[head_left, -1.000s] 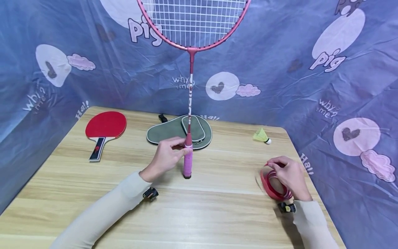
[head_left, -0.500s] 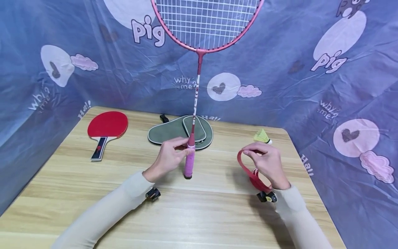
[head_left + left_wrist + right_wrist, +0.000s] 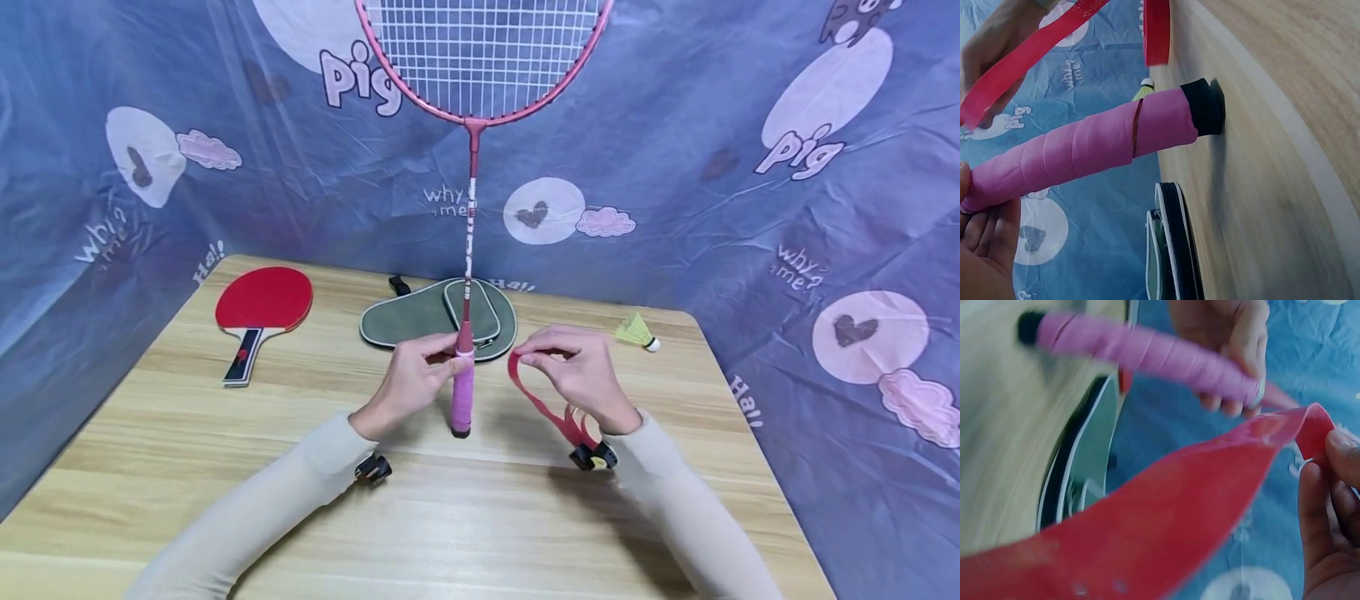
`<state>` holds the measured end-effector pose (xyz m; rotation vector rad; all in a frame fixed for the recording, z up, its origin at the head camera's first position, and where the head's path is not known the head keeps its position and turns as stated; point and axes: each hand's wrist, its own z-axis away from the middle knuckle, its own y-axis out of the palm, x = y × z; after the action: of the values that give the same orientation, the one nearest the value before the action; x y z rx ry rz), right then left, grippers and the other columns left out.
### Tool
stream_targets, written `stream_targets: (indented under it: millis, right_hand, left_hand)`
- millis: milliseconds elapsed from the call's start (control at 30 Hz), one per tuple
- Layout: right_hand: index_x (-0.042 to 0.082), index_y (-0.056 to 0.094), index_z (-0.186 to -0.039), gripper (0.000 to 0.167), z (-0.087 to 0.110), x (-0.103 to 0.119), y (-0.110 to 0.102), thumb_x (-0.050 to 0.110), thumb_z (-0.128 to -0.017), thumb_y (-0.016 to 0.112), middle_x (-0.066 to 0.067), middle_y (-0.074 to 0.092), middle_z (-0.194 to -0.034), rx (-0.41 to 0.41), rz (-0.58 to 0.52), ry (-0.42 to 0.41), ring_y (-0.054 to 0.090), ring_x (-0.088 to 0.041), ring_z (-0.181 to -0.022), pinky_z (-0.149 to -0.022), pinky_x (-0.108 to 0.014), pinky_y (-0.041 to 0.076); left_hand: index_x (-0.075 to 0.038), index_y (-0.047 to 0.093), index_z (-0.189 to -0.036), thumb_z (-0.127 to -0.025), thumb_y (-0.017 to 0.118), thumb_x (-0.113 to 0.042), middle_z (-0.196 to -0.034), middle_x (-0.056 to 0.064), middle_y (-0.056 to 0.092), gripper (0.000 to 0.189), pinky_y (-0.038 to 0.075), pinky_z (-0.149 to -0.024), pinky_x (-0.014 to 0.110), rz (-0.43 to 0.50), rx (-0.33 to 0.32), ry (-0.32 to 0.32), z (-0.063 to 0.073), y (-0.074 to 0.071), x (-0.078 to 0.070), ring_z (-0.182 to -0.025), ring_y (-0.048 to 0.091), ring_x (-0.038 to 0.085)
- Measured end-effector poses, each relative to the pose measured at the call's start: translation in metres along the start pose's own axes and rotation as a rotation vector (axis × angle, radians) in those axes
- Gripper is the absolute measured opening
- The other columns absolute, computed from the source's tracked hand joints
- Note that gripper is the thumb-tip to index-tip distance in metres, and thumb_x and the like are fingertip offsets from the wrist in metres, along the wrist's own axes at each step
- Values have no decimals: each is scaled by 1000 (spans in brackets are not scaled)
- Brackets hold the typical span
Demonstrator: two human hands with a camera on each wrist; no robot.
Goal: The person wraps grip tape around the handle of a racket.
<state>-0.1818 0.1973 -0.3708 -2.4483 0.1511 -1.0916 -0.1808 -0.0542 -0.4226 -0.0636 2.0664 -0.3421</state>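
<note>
The badminton racket [image 3: 471, 218] stands nearly upright over the middle of the desk [image 3: 450, 533], its long axis close to vertical, strung head [image 3: 483, 62] uppermost and pink handle [image 3: 462, 396] pointing down, its black butt [image 3: 1202, 106] at the wood, though I can't tell whether it touches. Of the hands, the left hand [image 3: 411, 382] pinches the top of that handle, while the right hand [image 3: 576, 368], near it, pinches one end of a red tape [image 3: 1166, 500], the strip slanting down to the right. Behind them a green pouch [image 3: 405, 317] lies with its narrow end pointing left, between a red paddle [image 3: 264, 298] and a yellow shuttlecock [image 3: 636, 331].
</note>
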Motion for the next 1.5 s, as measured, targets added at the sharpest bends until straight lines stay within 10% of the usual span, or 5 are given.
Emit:
stream_targets:
  millis: [467,833,1200,1500]
  right_hand:
    - [-5,77,-90,11,-20,6,27,-12,-82,76,-21,73,-91,144,-215,33,69,-9,-88,-73,-21,60]
    - [0,78,-92,10,-32,9,21,-6,-85,75,-17,76,-97,321,-166,60,66,-8,-89,-71,-20,56]
    - [-1,77,-102,15,-22,13,26,-2,-87,76,-20,76,-98,156,-182,180,71,-8,-85,-76,-25,62]
    - [8,75,-100,17,-7,24,36,8,-84,82,-8,77,-91,154,49,280,69,-8,-76,-70,-22,59]
  left_hand:
    - [-1,68,-127,-86,78,-8,-118,15,75,43,61,-92,35,55,87,82,-2,-2,-3,-106,71,21]
    - [1,68,-127,-85,79,-9,-115,16,75,45,62,-89,36,84,124,121,-2,-5,-3,-104,69,12]
    - [4,69,-124,-85,78,-1,-109,19,76,40,62,-80,23,108,66,140,-1,-2,-4,-94,68,7]
    - [4,69,-124,-86,77,-1,-108,19,75,40,61,-77,21,113,17,135,2,-1,-10,-90,66,7]
